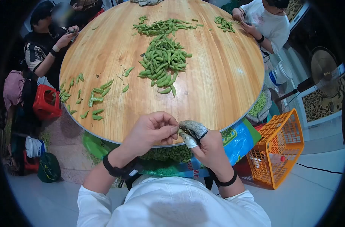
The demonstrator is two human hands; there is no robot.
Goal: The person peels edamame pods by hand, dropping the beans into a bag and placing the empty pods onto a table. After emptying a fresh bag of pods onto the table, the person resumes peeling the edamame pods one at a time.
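Over the near edge of the round wooden table, my left hand is closed, thumb against the forefinger; whatever lies in its pinch is too small to make out. Touching it on the right, my right hand is also closed, with grey cloth coverings on some fingers and white wrapping on the thumb. Something small and dark shows between its fingertips, but I cannot name it. Green pods lie heaped beyond my hands. Below them, under the table edge, a mass of small green pieces sits in a bag.
Scattered pods lie at the table's left. One person sits at the upper left, another at the upper right. An orange crate stands on the right floor, a red stool at the left, a fan far right.
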